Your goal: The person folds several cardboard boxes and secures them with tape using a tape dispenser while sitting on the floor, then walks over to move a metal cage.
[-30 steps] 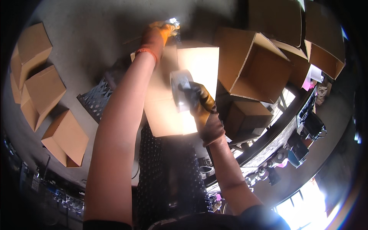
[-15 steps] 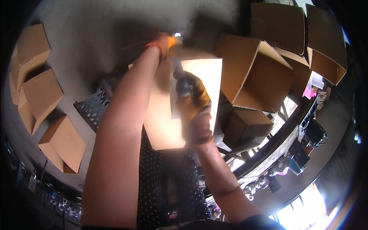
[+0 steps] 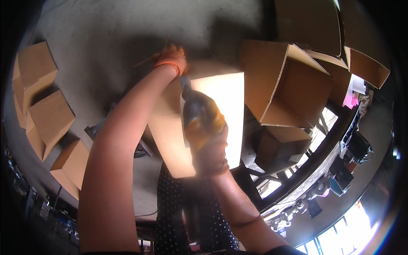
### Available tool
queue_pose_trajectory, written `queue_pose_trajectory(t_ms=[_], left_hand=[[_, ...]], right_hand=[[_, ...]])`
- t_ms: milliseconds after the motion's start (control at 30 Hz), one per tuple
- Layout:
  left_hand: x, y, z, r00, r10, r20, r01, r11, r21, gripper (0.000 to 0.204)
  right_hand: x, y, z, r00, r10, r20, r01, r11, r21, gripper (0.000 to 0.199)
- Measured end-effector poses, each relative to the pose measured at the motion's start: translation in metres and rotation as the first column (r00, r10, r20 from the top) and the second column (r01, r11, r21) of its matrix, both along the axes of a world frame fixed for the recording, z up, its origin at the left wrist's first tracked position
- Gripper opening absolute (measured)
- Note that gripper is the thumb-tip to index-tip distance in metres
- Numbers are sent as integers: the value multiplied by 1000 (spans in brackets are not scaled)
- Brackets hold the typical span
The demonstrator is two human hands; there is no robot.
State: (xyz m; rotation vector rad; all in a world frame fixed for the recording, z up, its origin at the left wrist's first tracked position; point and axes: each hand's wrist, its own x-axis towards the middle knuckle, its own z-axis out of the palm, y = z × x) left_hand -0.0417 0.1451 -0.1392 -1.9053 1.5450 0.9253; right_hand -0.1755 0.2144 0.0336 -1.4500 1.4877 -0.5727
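Note:
A cardboard box (image 3: 168, 136) stands in front of me, its right side (image 3: 231, 106) glaring in bright light. At its far end is my left hand (image 3: 172, 59) in an orange glove, the fingers curled and blurred. Thin strips stick out beside these fingers; what they belong to cannot be made out. My right hand (image 3: 210, 136), in a yellow and dark glove, lies over the middle of the box, closed around a dark hand tool (image 3: 193, 106). The tool's grey tip points at the far end, close to my left wrist. Its exact kind is blurred.
Several cardboard boxes (image 3: 51, 114) lie in a row on the floor at the left. A large open box (image 3: 263, 80) and a smaller box (image 3: 282, 148) stand at the right, with more behind. A dark curved rail (image 3: 310, 170) runs along the right, machine parts (image 3: 321, 185) beyond it.
My left hand has shifted left and slightly nearer, its fingers turning. My right hand with the tool has come a little nearer and left. The whole view has shifted slightly.

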Motion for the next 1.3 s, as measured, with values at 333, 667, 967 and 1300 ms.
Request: queue_pose_trajectory(t_ms=[333, 667, 967, 1300], left_hand=[[37, -14, -49, 978, 186, 97, -187, 982, 1, 26], [12, 58, 36, 255, 414, -874, -628, 758, 175, 37], [-6, 45, 75, 425, 209, -881, -601, 792, -102, 35], [-17, 46, 98, 755, 13, -656, -320, 880, -351, 45]], right_hand=[[-4, -1, 1, 999, -7, 54, 3, 998, 70, 25], [-12, 11, -9, 860, -184, 476, 77, 969, 235, 31], [-79, 13, 2, 771, -68, 633, -364, 769, 525, 30], [-160, 130, 63, 953, 172, 250, -268, 863, 429, 23]])
